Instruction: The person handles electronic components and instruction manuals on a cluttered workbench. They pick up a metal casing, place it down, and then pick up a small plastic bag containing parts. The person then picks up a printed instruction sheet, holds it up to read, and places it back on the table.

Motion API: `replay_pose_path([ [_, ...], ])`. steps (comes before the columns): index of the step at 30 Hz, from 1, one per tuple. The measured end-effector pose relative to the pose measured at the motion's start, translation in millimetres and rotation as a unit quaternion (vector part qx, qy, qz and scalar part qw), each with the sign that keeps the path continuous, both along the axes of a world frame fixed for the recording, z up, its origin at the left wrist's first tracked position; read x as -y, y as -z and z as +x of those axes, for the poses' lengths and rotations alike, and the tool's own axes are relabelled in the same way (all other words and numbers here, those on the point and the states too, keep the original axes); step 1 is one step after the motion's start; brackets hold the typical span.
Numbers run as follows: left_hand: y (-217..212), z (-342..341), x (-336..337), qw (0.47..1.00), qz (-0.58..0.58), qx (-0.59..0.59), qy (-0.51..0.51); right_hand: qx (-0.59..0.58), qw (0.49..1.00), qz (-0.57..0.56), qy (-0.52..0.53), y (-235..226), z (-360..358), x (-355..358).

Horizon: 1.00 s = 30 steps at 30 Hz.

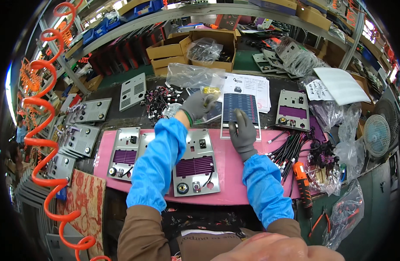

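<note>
Both my hands wear grey gloves and blue sleeve covers. My left hand (197, 105) reaches forward past the pink mat (106, 143), its fingers closed near a small yellow piece (210, 90) at the edge of a clear plastic bag (193, 75); whether it grips the piece is unclear. My right hand (242, 132) presses flat on a dark blue sheet of small square labels (240, 106). A silver metal panel (195, 167) with a purple ribbed insert lies on the mat under my left forearm.
More silver panels (124, 152) lie on the mat and to the left (81, 139). Another panel (292, 109) sits at the right. Black cables (291, 152), an orange screwdriver (302, 185), a fan (377, 135), cardboard boxes (213, 48) and an orange coiled hose (39, 143) surround the bench.
</note>
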<state>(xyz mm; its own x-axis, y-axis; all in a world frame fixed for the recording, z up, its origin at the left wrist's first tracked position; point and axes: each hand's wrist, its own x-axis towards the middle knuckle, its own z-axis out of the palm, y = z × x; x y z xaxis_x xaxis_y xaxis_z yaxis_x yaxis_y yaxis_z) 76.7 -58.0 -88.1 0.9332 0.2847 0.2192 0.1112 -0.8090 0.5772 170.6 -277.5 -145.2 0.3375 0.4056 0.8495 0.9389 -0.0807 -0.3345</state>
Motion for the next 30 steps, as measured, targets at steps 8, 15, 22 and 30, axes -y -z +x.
replay_pose_path([
  [8,-58,14,-35,0.893,0.24,-0.311,-0.22,-0.117,0.991,-0.051,0.032,14,3,6],
  [15,-84,174,-13,0.983,0.168,-0.044,0.054,-0.213,0.972,-0.103,0.003,-4,-5,16],
  [22,45,253,-25,0.967,0.232,-0.031,0.104,-0.343,0.934,-0.06,-0.081,-18,-4,25],
  [30,71,260,-30,0.97,0.223,-0.058,0.082,-0.533,0.844,0.036,0.053,-92,104,41],
])
